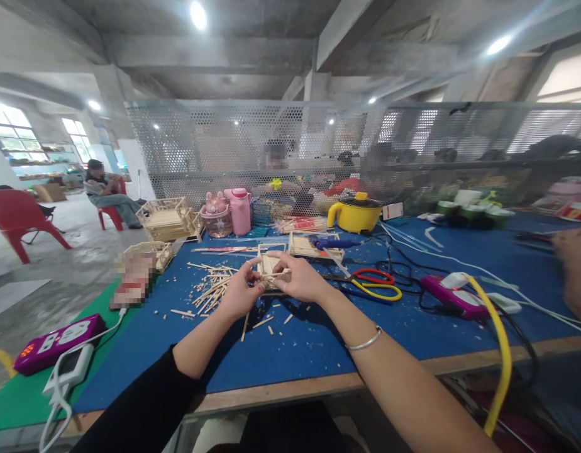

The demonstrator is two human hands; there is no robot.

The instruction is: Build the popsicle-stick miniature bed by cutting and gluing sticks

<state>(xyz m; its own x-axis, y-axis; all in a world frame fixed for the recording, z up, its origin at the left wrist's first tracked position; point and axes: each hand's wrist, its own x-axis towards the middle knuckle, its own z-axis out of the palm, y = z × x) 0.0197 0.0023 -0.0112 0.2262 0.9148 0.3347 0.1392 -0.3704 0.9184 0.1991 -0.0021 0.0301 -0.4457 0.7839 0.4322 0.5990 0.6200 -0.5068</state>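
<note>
A small structure of pale wooden sticks (270,263) is held between my two hands above the blue table mat. My left hand (242,290) has its fingers closed on the structure's left side. On the right side my right hand (300,277) grips it, the thumb and fingers near its front edge. Loose sticks (214,290) lie in a pile left of my left hand, with short bits scattered in front. Behind my hands sits another stick frame (300,245), and a blue glue gun (335,243) lies by it.
Scissors (375,284) with red and yellow handles lie right of my hands. Farther right is a purple power strip (453,297) with cables. A yellow pot (359,214) and pink bottle (240,212) stand behind. A person's blurred hand (573,270) is at the far right.
</note>
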